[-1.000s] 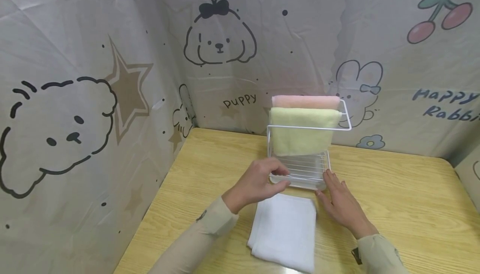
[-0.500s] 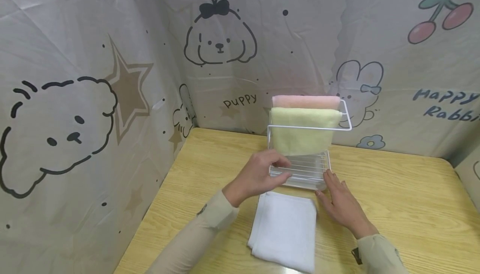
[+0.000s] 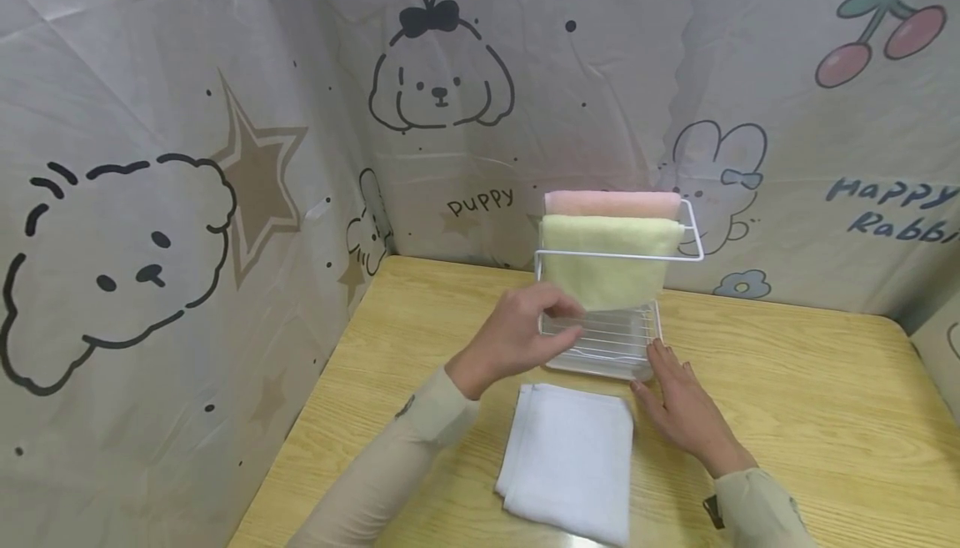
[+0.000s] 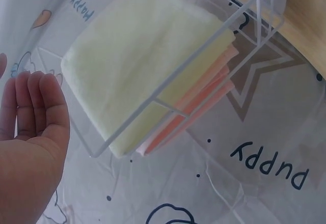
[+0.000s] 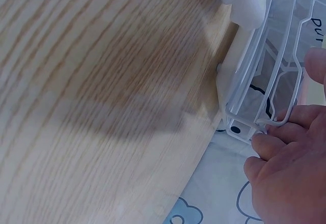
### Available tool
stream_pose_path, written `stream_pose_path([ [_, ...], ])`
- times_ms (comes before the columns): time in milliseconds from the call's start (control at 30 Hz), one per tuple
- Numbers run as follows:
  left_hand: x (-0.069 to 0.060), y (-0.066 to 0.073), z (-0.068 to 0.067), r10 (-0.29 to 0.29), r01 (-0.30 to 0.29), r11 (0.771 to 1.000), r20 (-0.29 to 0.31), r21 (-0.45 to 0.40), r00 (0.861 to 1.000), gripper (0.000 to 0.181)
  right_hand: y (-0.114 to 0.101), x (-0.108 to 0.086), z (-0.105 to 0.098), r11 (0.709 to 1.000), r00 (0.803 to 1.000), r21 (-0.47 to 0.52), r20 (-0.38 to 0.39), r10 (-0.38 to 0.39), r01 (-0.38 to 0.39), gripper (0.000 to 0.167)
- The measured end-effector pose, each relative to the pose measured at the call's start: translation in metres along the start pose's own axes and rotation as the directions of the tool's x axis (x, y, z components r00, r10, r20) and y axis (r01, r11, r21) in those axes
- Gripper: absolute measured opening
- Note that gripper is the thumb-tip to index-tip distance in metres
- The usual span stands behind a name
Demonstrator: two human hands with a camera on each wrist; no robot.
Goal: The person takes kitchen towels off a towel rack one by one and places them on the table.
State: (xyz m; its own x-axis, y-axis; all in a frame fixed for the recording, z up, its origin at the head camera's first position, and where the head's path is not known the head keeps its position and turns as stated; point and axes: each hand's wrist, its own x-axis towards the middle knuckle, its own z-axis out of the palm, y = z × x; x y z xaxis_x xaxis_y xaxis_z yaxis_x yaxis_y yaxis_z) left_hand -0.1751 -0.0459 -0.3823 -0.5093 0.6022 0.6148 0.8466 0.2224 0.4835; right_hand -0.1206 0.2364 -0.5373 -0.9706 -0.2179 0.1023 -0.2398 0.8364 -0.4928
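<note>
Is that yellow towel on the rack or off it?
On: the yellow towel hangs draped over the white rack, in front of the pink towel.

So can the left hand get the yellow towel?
Probably yes: the left hand holds nothing, and the lower part of the yellow towel looks free below the white bar crossing its front.

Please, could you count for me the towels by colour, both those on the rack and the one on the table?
Pink towel, hanging on the wire rack: 1
Yellow towel, hanging in front of the pink one: 1
White towel, lying folded on the table: 1
Total: 3
</note>
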Motion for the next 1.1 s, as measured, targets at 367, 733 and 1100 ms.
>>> stream_pose_path([
  [367, 0.01, 0.001, -0.001, -0.014, 0.014, 1.0, -0.018, -0.006, 1.0, 0.016, -0.001, 0.0, 0.0, 1.0, 1.0, 0.011, -0.013, -0.013, 0.013, 0.072],
  [733, 0.027, 0.002, -0.007, -0.003, 0.004, 0.999, -0.046, 0.032, 0.999, 0.015, -0.001, 0.001, -0.001, 1.0, 1.0, 0.001, -0.008, 0.001, -0.001, 0.073],
  [1100, 0.039, 0.0, -0.009, -0.081, 0.083, 0.996, -0.064, 0.031, 0.995, 0.018, -0.001, 0.0, -0.001, 1.0, 1.0, 0.001, -0.008, 0.003, -0.003, 0.074],
])
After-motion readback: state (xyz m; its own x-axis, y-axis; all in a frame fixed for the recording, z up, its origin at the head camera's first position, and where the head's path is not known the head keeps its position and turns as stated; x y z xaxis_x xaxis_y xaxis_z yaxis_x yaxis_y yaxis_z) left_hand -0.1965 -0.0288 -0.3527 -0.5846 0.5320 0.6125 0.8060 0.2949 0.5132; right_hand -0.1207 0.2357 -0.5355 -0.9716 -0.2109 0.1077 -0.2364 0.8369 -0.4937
